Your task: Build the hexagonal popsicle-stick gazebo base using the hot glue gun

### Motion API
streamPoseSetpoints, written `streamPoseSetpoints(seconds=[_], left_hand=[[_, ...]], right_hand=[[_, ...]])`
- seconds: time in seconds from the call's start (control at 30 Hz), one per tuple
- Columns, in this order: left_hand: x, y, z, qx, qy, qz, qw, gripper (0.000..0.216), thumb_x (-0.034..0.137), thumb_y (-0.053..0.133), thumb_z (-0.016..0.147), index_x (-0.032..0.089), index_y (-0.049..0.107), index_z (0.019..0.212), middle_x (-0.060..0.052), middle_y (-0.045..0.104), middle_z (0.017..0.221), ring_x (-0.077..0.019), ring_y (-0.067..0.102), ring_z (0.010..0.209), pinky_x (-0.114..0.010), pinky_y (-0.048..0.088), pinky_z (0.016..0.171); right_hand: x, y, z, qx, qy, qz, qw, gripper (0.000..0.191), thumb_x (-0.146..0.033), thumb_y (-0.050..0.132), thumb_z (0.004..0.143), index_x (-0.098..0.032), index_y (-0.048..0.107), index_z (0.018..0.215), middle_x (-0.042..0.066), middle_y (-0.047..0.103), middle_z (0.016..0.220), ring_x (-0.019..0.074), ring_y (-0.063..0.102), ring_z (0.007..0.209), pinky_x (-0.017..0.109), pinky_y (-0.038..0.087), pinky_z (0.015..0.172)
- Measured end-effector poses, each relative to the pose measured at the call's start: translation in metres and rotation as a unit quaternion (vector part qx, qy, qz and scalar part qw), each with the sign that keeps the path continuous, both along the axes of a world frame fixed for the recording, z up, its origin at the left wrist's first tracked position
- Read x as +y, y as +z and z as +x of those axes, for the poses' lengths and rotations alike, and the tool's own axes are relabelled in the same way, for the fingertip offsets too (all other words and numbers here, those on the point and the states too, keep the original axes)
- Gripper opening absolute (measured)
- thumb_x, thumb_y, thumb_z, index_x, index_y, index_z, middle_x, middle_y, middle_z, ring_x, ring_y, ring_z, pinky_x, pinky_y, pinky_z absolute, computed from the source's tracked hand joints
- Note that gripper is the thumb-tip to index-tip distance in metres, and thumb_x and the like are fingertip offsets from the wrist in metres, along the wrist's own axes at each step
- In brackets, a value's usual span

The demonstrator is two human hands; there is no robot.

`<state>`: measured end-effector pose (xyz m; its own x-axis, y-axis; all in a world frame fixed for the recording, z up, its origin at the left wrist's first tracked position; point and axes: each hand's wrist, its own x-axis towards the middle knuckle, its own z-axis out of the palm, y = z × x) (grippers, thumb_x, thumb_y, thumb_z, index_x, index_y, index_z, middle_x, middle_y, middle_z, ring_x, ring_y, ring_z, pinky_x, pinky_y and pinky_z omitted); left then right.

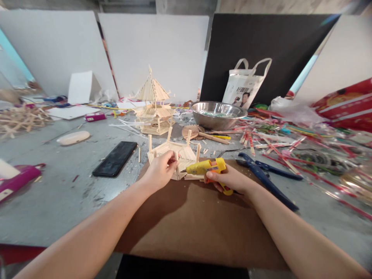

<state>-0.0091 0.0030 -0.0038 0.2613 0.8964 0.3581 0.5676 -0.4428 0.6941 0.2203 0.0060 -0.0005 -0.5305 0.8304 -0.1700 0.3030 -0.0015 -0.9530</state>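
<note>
L hand [162, 167] pinching wood stick [176, 155], R hand [231, 179] gripping yellow glue gun [205, 166], nozzle [184, 170] nr L hand, stick frame [186, 153] ctr, at far edge of brown board [203, 224] on bench [72, 205] (phone [115, 159] left, blue-handled tool [264, 179] right), stick pagoda [153, 110] far.

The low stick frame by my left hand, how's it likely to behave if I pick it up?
The stick frame is probably light, being so thinly built. Its posts could snap off, since their tops stand free. The slats, packed side by side, should keep it fairly stiff.
</note>
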Motion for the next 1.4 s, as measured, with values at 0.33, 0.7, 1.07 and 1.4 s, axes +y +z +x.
streamPoseSetpoints(seconds=[0.33, 0.7, 1.07, 1.4], left_hand=[[0.001, -0.001, -0.002, 0.026, 0.015, 0.022, 0.999, 0.014, 0.023, 0.044, 0.076, 0.017, 0.051, 0.087, -0.002, 0.06, 0.078, -0.013, 0.055, 0.068, -0.025, 0.042, 0.06], [0.0, 0.0, -0.002, 0.028, 0.018, 0.03, 0.999, 0.016, 0.023, 0.044, 0.077, 0.017, 0.052, 0.088, -0.002, 0.06, 0.076, -0.0123, 0.055, 0.066, -0.024, 0.041, 0.059], [0.0, 0.001, -0.002, 0.021, 0.019, 0.024, 0.999, 0.014, 0.023, 0.044, 0.076, 0.017, 0.052, 0.085, -0.003, 0.06, 0.076, -0.0129, 0.056, 0.068, -0.024, 0.042, 0.059], [-0.001, 0.001, -0.001, 0.02, 0.022, 0.026, 0.999, 0.014, 0.023, 0.044, 0.076, 0.017, 0.052, 0.086, -0.003, 0.06, 0.077, -0.0132, 0.056, 0.068, -0.025, 0.042, 0.059]], right_hand=[[-0.004, 0.002, -0.005, -0.043, -0.007, 0.004, 0.999, 0.035, -0.048, 0.057, 0.064, -0.014, 0.05, 0.067, -0.002, 0.051, 0.059, 0.0017, 0.039, 0.034, 0.016, 0.029, 0.032], [-0.005, 0.0, -0.01, -0.058, -0.001, 0.039, 0.998, 0.035, -0.048, 0.057, 0.064, -0.015, 0.046, 0.062, -0.006, 0.043, 0.047, 0.0028, 0.037, 0.035, 0.016, 0.028, 0.033], [-0.007, 0.001, -0.011, -0.08, -0.02, 0.043, 0.996, 0.034, -0.047, 0.059, 0.063, -0.015, 0.049, 0.064, -0.005, 0.045, 0.048, 0.0042, 0.038, 0.037, 0.018, 0.029, 0.036], [-0.008, 0.003, -0.013, -0.079, -0.009, 0.068, 0.995, 0.034, -0.043, 0.059, 0.065, -0.015, 0.058, 0.083, -0.005, 0.046, 0.048, 0.0056, 0.037, 0.04, 0.019, 0.031, 0.04]])
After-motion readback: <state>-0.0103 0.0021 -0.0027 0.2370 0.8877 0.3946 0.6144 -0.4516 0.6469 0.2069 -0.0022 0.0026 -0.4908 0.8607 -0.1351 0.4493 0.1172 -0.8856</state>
